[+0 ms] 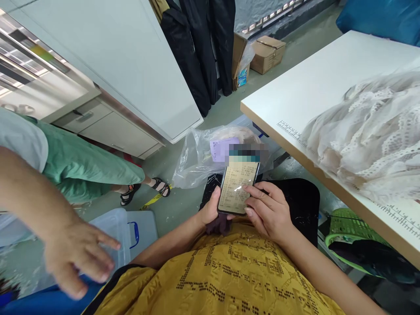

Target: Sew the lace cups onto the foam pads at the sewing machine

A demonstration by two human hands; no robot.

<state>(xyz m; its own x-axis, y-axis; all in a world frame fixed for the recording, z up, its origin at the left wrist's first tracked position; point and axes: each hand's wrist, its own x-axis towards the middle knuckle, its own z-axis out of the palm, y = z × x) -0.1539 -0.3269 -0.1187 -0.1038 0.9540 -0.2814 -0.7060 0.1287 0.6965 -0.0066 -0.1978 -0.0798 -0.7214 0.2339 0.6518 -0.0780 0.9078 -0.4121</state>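
A smartphone [239,188] with a lit, yellowish screen of dense text is held upright above my lap. My left hand [211,208] is closed around its left side and lower edge. From the right, my right hand [271,210] reaches over the phone, its index fingertip at the screen and the other fingers loosely bent and apart. Behind the phone lies a clear plastic bag [190,164] with a purple label [219,150] on it. A dark purple cloth [219,224] shows just below the phone.
Another person's hand [80,251] reaches in at left, above a clear plastic bin [114,227]; a person in green trousers [88,157] stands there. White lace fabric [377,127] lies on the white table [295,83] at right. Beneath it is a green basket [354,227]. Cardboard boxes [267,54] stand behind.
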